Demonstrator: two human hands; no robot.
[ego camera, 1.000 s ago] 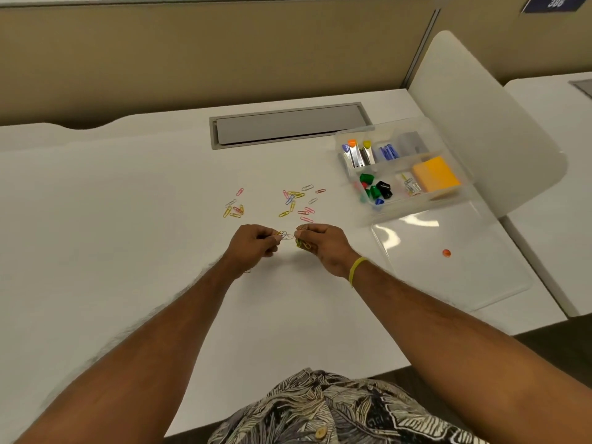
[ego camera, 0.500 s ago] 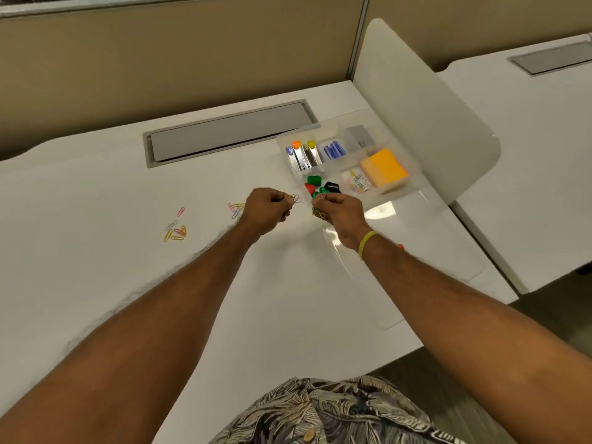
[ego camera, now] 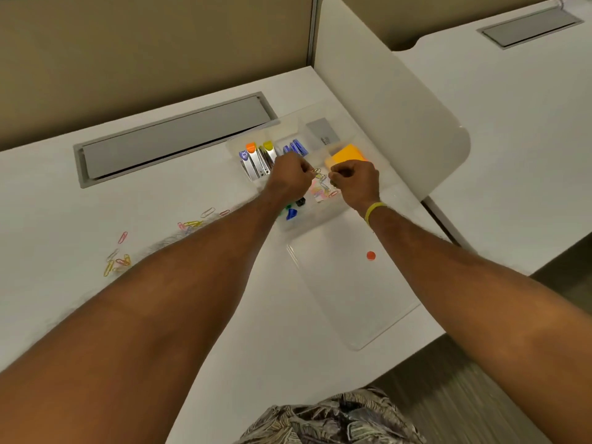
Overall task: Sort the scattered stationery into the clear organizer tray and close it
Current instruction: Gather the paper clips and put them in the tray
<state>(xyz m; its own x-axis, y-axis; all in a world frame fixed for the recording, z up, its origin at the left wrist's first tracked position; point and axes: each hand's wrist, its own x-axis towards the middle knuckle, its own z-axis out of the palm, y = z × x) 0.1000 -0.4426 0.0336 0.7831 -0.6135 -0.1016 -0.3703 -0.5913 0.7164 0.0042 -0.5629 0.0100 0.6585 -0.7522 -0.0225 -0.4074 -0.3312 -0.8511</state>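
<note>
The clear organizer tray (ego camera: 290, 120) sits open at the desk's far right. Both hands hover above its front compartment. My left hand (ego camera: 290, 179) pinches a few paper clips (ego camera: 317, 172) at its fingertips. My right hand (ego camera: 354, 181) is curled, and what it holds is hidden. Coloured paper clips (ego camera: 323, 193) lie in the compartment beneath them. More loose paper clips (ego camera: 117, 261) lie on the desk at the left, with another small group (ego camera: 198, 221) beside my left forearm. The tray also holds an orange sticky-note pad (ego camera: 349, 153), blue clips (ego camera: 298, 148) and metal-bodied items with coloured caps (ego camera: 259, 157).
The tray's clear lid (ego camera: 349, 290) lies flat on the desk in front of the tray, with an orange dot (ego camera: 371, 255) on it. A grey cable hatch (ego camera: 173, 139) is set into the desk at the back. A white curved divider (ego camera: 384, 100) stands just right of the tray.
Both hands moved from the desk in front of the loose clips up and right to above the tray. Paper clips now lie in the front compartment under them.
</note>
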